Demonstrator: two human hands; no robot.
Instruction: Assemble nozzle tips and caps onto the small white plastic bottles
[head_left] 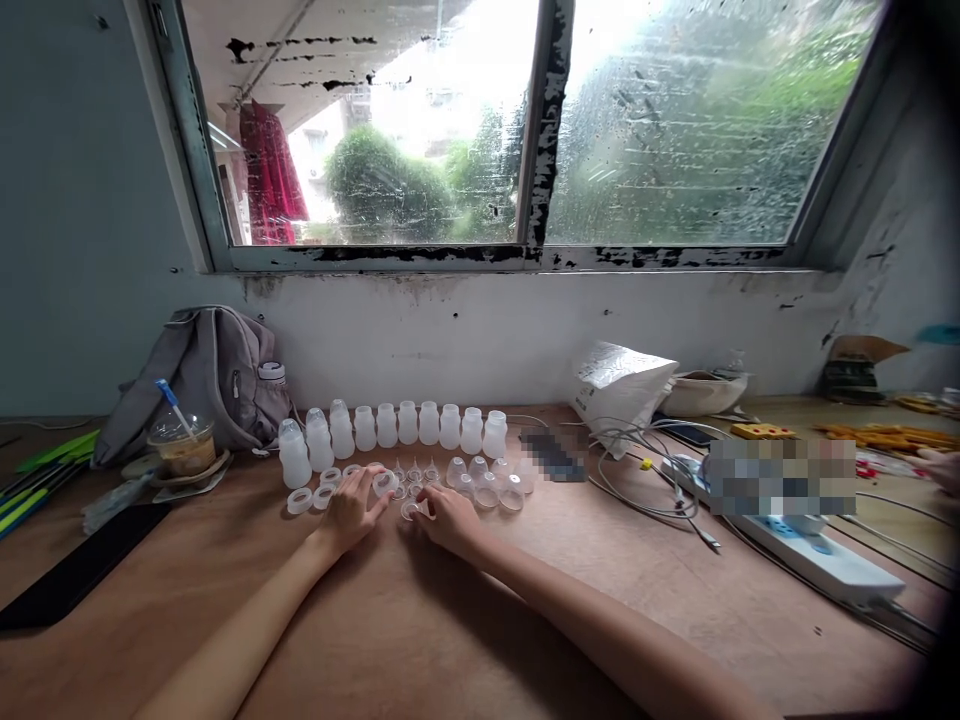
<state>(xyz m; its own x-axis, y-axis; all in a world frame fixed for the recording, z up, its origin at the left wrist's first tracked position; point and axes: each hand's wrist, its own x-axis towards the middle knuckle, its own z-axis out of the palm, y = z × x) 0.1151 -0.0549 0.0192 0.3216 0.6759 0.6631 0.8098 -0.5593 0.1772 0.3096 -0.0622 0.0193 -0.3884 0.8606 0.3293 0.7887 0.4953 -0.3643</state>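
Note:
My left hand (351,508) is closed on a whitish screw ring (385,484), gripped between thumb and fingers just above the table. The fingertips of my right hand (448,515) pinch the edge of a clear bottle nipple (410,510) at the front of a small group of nipples (415,472). More screw rings (300,501) lie left of my left hand, partly covered by it. Right of the nipples sit several clear domed caps (486,489). Behind everything, a curved row of frosted baby bottles (386,425) stands upright; the three leftmost have domed caps on.
On the left are a grey backpack (214,380), an iced drink cup (182,445) and a black flat object (82,565). To the right are a white bag (626,390), tangled cables (645,490) and a power strip (832,565). Another person's hand (941,468) shows at the right edge.

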